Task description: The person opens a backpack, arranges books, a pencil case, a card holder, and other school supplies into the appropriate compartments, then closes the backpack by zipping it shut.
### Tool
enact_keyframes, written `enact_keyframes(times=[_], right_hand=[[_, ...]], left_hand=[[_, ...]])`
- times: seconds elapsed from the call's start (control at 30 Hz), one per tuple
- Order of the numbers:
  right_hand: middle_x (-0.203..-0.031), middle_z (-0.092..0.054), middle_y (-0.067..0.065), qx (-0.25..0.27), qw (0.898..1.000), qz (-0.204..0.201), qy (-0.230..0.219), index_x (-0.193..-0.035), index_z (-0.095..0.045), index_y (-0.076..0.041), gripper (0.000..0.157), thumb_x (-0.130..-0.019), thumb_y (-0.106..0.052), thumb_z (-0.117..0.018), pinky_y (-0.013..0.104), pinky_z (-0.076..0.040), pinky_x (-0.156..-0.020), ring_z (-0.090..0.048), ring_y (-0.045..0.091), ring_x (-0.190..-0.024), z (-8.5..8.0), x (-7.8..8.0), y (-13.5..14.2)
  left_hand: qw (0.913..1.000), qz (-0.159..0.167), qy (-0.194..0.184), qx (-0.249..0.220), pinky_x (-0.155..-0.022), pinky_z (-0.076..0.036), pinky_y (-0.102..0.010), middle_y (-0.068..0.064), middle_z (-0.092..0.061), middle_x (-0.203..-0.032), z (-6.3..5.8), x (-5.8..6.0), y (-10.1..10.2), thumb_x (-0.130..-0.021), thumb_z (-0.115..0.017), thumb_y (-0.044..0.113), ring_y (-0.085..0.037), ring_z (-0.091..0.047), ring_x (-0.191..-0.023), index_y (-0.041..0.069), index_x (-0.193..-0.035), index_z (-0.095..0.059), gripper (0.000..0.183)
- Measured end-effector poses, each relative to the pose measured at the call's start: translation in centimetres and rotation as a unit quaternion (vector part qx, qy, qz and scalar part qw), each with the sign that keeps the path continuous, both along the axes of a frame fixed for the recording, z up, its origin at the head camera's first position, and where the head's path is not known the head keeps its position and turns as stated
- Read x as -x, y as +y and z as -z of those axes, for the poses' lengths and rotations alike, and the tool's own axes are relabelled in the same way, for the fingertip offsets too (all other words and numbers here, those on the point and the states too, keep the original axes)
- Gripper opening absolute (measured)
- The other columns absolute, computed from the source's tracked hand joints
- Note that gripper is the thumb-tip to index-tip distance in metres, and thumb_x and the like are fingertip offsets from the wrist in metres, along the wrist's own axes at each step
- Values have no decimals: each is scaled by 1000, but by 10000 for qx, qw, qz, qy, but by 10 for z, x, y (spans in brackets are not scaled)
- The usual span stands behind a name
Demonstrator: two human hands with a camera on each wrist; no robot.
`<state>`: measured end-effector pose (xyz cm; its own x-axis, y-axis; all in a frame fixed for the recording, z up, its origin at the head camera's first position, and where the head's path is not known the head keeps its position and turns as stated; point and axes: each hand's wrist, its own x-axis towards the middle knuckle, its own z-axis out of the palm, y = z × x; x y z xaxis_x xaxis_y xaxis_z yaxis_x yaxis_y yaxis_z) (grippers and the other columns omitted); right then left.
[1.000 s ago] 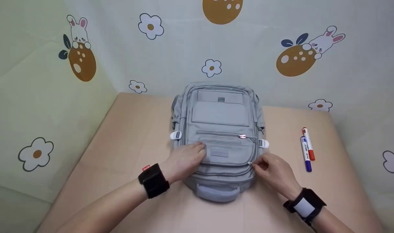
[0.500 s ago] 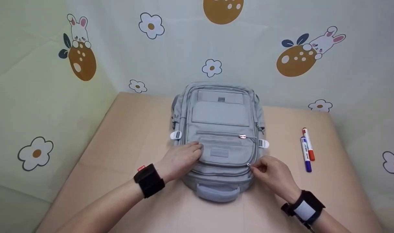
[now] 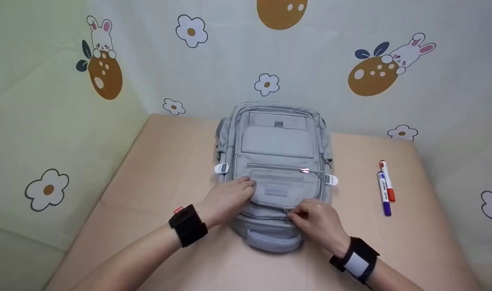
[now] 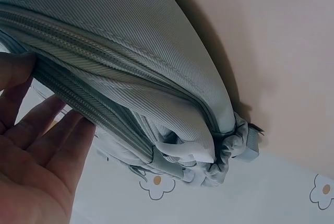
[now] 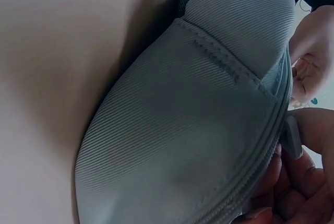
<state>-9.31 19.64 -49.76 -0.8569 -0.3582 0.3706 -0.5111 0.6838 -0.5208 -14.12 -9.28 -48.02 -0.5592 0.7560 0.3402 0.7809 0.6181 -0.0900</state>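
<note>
A grey backpack (image 3: 278,141) lies on its back, its carry handle (image 3: 274,240) toward me. My left hand (image 3: 227,200) rests on the left side of the front pocket, fingers extended. In the left wrist view its thumb (image 4: 18,70) touches the edge of a parted zipper, with the fingertips against the zipper band (image 4: 99,119). At the pocket's near edge, my right hand (image 3: 320,220) pinches a zipper pull (image 3: 286,211). The right wrist view shows this pull (image 5: 292,138) between thumb and fingers, partly covered.
Two markers, one red (image 3: 387,182) and one blue (image 3: 384,194), lie side by side on the table (image 3: 371,242) to the right of the backpack. A patterned curtain (image 3: 221,72) hangs close behind it.
My right hand has moved left with the zipper pull along the pocket's near edge, from the right corner toward the middle. The left hand shifted slightly and stays on the backpack.
</note>
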Motion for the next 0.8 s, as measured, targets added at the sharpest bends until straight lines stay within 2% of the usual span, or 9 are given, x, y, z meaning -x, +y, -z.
enact_keyframes(times=[0.17, 0.4, 0.53, 0.8], right_hand=[[-79, -64, -23, -42, 9999, 43, -125, -80, -77, -25, 15, -83, -13, -85, 27, -49, -63, -60, 1, -73, 0, 1, 0], [-80, -64, -21, -191, 9997, 114, -107, -80, -76, -26, 13, -83, -18, -86, 27, -48, -63, -57, 2, -72, -2, 0, 3], [-78, -63, -19, -390, 9992, 113, -67, -79, -76, -24, 13, -82, -18, -86, 26, -49, -63, -57, 2, -72, -3, 0, 3], [-73, -61, -19, -693, 9975, 114, -58, -78, -78, -21, 9, -82, -21, -86, 27, -46, -62, -53, 4, -70, -7, -1, -4]], left_hand=[[10000, 22, 25, -50, -98, -52, -34, -8, -70, -125, 0, 0, -1, -100, -59, 9, -25, -64, -121, 8, -94, -66, 9], [9995, 173, 237, -124, -100, -51, -37, -11, -70, -124, -1, 3, -11, -94, -63, 6, -28, -65, -118, 4, -97, -69, 8], [9994, 56, 318, 101, -97, -53, -39, -12, -69, -125, -2, 6, -20, -91, -61, 0, -29, -65, -118, 4, -97, -67, 10], [9976, -86, 191, 652, -101, -50, -38, -13, -65, -132, -2, 10, -27, -91, -58, -3, -29, -61, -123, 4, -105, -64, 17]])
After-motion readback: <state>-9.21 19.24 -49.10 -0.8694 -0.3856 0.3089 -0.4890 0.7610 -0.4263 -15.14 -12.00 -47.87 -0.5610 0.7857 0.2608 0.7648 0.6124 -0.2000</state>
